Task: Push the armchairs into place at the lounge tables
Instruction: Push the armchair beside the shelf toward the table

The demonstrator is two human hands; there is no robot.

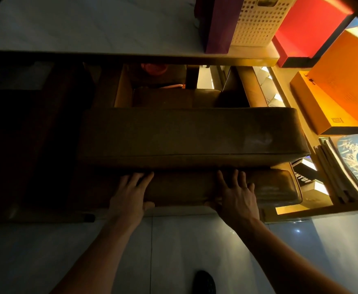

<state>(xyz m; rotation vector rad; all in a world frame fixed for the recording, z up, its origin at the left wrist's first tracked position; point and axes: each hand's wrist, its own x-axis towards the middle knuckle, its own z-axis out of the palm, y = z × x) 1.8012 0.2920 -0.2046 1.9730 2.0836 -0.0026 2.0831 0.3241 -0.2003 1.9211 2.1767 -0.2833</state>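
Looking straight down here, both hands are planted on the back of a brown leather armchair (pixel 184 134). The left hand (pixel 129 195) lies with fingers spread and pretty much straight across the lower padded roll of the backrest, thumb hooked under its near edge. The right hand (pixel 236 195) does the same thing further along the same roll, fingers fanned out flat, thumb tucked at the underside. So neither one is really clamped on anything, just flat and pressing on the leather.

The armchair sits directly beyond the hands, its thick top cushion just past the fingertips and the seat further out, partly under the edge of the pale worktop (pixel 89 28) ahead. It's dim, so I can't tell if the chair touches the worktop.

On the worktop, beyond the right hand, stand a purple box (pixel 218 24) and a white perforated basket (pixel 256 24) side by side. Off to the right of the right hand there's a lit shelf with a red box (pixel 309 28), orange boxes (pixel 339 90) and a stack of flat things topped with a blue-and-white cover (pixel 356 162). Nearer than the hands, down on the glossy tiled floor (pixel 174 251), a dark shoe (pixel 204 283) pokes in at the bottom.
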